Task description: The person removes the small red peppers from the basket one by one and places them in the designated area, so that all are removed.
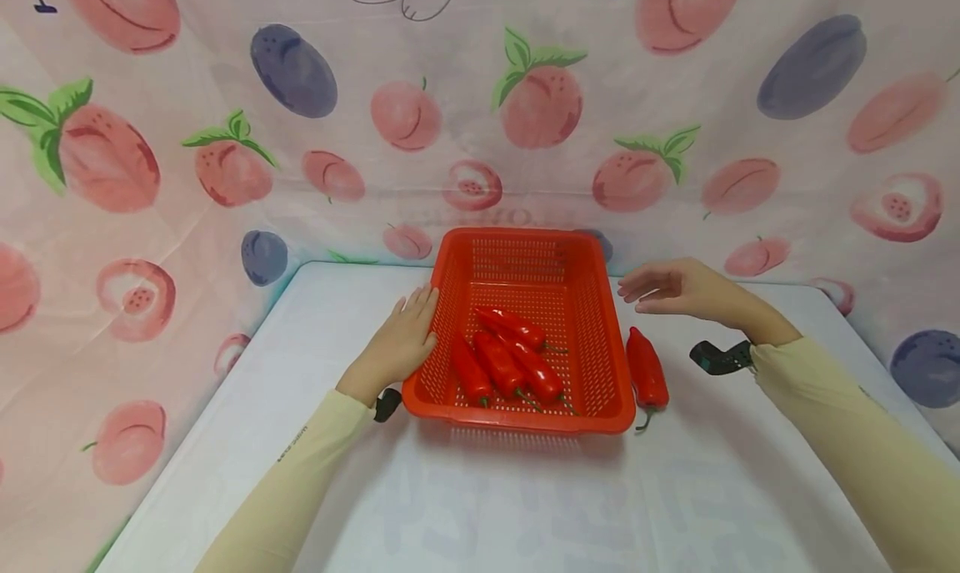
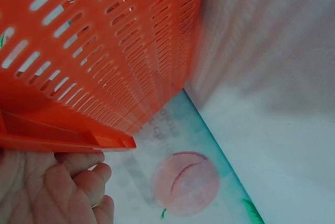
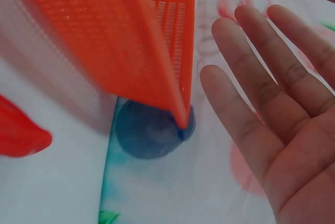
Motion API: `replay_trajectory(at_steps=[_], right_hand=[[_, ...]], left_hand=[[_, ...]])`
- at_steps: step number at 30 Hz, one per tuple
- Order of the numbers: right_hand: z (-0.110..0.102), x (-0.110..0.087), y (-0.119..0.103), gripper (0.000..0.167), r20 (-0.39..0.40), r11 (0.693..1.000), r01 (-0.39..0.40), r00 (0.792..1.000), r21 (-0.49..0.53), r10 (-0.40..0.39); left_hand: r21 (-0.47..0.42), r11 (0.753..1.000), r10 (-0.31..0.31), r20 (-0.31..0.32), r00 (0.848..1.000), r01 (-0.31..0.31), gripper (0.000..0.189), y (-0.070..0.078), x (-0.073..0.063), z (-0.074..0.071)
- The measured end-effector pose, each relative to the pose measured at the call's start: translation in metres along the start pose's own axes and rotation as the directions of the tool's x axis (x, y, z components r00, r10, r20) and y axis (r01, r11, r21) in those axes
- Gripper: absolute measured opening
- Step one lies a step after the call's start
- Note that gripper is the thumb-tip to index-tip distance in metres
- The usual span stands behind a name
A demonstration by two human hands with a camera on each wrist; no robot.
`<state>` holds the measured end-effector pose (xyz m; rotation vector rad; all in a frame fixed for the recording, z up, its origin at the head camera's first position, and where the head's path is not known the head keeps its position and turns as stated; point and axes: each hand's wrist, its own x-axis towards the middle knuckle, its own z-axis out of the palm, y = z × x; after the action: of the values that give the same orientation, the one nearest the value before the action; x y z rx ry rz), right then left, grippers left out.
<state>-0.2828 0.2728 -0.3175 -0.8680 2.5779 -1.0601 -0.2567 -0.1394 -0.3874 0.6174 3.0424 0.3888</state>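
Observation:
An orange-red plastic basket (image 1: 517,423) with slotted walls stands on the white table. Inside lie several red peppers (image 1: 498,364) with green stems, grouped toward the front left. My left hand (image 1: 397,339) rests on the basket's left rim with its fingers extended; in the left wrist view its palm (image 2: 42,187) is against the rim's outer edge. Past the basket's right side hovers my right hand (image 1: 678,289), fingers loosely spread and holding nothing. One more red pepper (image 1: 647,371) lies on the table just outside the right wall, nearer to me than the right hand.
A fruit-printed cloth (image 1: 465,139) hangs behind the table and down its left side. White table surface (image 1: 525,506) extends in front of the basket. A black wrist device (image 1: 720,358) is strapped to the right wrist, another (image 1: 387,404) to the left.

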Motion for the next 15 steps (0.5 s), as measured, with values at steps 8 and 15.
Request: replay_trajectory(at_steps=[8, 15], right_hand=[[0.002, 0.040, -0.018, 0.043, 0.105, 1.000, -0.018, 0.994, -0.024, 0.020], [0.011, 0.077, -0.030, 0.042, 0.151, 1.000, -0.001, 0.989, -0.001, 0.001]], left_hand=[[-0.006, 1.000, 0.000, -0.003, 1.000, 0.000, 0.064, 0.001, -0.002, -0.002], [-0.012, 1.000, 0.003, -0.006, 1.000, -0.003, 0.063, 0.003, -0.002, -0.002]])
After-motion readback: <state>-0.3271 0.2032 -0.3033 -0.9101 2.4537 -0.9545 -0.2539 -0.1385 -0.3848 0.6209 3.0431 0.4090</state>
